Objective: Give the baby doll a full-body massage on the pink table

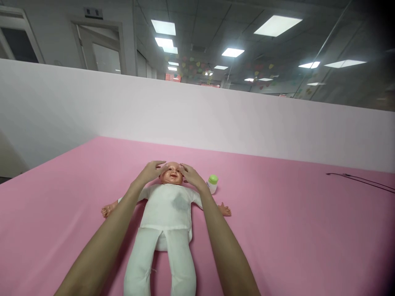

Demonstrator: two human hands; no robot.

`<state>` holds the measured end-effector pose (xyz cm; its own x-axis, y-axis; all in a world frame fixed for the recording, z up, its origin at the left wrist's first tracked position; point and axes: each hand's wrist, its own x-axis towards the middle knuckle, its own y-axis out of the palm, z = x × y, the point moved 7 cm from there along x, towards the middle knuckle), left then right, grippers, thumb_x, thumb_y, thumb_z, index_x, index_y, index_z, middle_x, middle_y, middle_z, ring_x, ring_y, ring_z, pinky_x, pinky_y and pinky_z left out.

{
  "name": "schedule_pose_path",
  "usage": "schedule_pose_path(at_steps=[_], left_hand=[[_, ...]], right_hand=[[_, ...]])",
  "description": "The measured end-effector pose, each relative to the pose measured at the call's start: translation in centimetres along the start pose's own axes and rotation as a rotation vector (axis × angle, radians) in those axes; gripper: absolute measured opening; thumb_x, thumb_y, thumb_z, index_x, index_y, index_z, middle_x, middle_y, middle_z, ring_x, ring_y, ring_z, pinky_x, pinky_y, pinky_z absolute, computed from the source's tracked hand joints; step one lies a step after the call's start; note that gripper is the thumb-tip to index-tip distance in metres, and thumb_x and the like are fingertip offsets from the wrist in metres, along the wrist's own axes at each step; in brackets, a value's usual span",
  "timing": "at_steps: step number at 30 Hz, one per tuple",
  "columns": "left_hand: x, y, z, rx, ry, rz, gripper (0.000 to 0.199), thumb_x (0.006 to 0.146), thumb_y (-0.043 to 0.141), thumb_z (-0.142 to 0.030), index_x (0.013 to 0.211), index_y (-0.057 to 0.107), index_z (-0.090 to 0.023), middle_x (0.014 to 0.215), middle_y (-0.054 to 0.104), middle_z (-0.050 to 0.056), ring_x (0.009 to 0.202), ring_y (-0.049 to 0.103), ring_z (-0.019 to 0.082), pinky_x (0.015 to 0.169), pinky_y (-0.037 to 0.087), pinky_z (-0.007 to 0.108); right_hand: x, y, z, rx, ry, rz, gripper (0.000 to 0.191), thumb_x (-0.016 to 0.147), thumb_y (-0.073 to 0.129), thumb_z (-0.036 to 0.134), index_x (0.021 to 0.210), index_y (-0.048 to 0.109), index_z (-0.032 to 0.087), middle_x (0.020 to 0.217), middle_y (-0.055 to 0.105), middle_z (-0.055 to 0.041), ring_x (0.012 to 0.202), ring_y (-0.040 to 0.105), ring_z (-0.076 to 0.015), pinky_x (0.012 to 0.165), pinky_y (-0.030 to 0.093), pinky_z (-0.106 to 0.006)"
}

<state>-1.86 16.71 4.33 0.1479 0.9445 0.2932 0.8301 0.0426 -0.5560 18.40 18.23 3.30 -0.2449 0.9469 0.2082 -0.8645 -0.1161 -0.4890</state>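
A baby doll [166, 207] with a white cloth body lies on its back, its head at the far end and its arms spread to the sides. A grey patch marks its chest. On the left side of the doll's head rests my left hand [152, 171], fingers stretched out. My right hand [191, 175] is at the other side of the head, its fingers reaching to the doll's forehead near the eye. Both hands are open and hold nothing. Just right of my right hand stands a small bottle [212, 184] with a green cap.
Everything lies on a pink covered table [293, 230]. A low white partition [197, 115] runs along its far edge. Toward the right lies a thin dark cord [354, 176]. Beyond the partition are a door [105, 55] and ceiling lights.
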Motion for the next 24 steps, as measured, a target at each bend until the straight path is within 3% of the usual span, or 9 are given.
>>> schedule_pose_path(at_steps=[2,4,8,13,16,19,21,24], left_hand=[[-0.5,0.0,-1.3,-0.024,0.058,0.125,0.059,0.082,0.070,-0.061,0.125,0.074,-0.020,0.122,0.075,0.013,0.110,0.068,0.030,0.087,0.052,0.033],[-1.1,0.2,-2.4,-0.026,0.112,0.230,0.068,0.076,0.078,-0.055,0.135,0.070,-0.024,0.127,0.074,0.011,0.112,0.068,0.031,0.089,0.053,0.033],[-1.4,0.2,-2.6,0.038,0.129,0.235,0.073,0.071,0.082,-0.043,0.140,0.067,-0.025,0.123,0.075,0.010,0.108,0.069,0.031,0.086,0.054,0.034],[-1.1,-0.1,-1.2,0.015,0.134,0.255,0.069,0.077,0.077,-0.039,0.144,0.065,-0.027,0.138,0.070,0.009,0.120,0.066,0.032,0.094,0.051,0.034],[-1.0,-0.4,-0.8,-0.008,0.138,0.263,0.050,0.088,0.066,-0.045,0.133,0.073,-0.025,0.130,0.074,0.009,0.112,0.068,0.031,0.092,0.050,0.034],[-1.1,-0.3,-1.2,0.003,0.136,0.260,0.048,0.097,0.052,-0.051,0.129,0.075,-0.023,0.119,0.077,0.009,0.098,0.068,0.028,0.085,0.049,0.033],[-1.2,-0.2,-1.8,0.051,0.133,0.238,0.050,0.095,0.056,-0.054,0.129,0.074,-0.023,0.114,0.077,0.009,0.092,0.067,0.027,0.080,0.048,0.032],[-1.4,0.1,-2.7,0.128,0.123,0.192,0.056,0.077,0.076,-0.051,0.126,0.074,-0.024,0.100,0.077,0.007,0.086,0.066,0.027,0.073,0.047,0.030]], right_hand=[[-0.8,-0.1,1.5,-0.033,-0.014,0.126,0.056,0.087,0.071,0.058,0.131,0.068,0.023,0.137,0.067,-0.0115,0.122,0.062,-0.0287,0.100,0.052,-0.039],[-1.6,0.2,2.8,-0.058,-0.039,0.242,0.071,0.078,0.084,0.048,0.142,0.062,0.028,0.141,0.066,-0.0092,0.124,0.062,-0.0304,0.101,0.052,-0.040],[-2.0,0.3,3.3,-0.093,-0.040,0.244,0.081,0.072,0.086,0.029,0.148,0.058,0.032,0.136,0.070,-0.0062,0.115,0.067,-0.0311,0.095,0.056,-0.040],[-1.4,-0.1,1.3,-0.063,-0.054,0.317,0.081,0.081,0.080,0.028,0.157,0.050,0.034,0.153,0.060,-0.0056,0.125,0.065,-0.0301,0.107,0.051,-0.046],[-1.2,-0.9,0.5,-0.064,-0.063,0.340,0.070,0.089,0.074,0.035,0.156,0.052,0.033,0.162,0.051,-0.0049,0.141,0.055,-0.0303,0.119,0.041,-0.049],[-1.3,-1.3,0.5,-0.076,-0.050,0.329,0.067,0.093,0.071,0.044,0.156,0.052,0.031,0.164,0.048,-0.0048,0.150,0.045,-0.0307,0.125,0.034,-0.050],[-1.5,-0.8,1.0,-0.087,-0.043,0.352,0.077,0.089,0.076,0.049,0.159,0.047,0.033,0.163,0.049,-0.0054,0.147,0.049,-0.0320,0.120,0.040,-0.049],[-1.9,0.1,2.0,-0.132,-0.040,0.334,0.094,0.078,0.086,0.048,0.160,0.043,0.033,0.152,0.060,-0.0084,0.128,0.063,-0.0331,0.103,0.054,-0.043]])
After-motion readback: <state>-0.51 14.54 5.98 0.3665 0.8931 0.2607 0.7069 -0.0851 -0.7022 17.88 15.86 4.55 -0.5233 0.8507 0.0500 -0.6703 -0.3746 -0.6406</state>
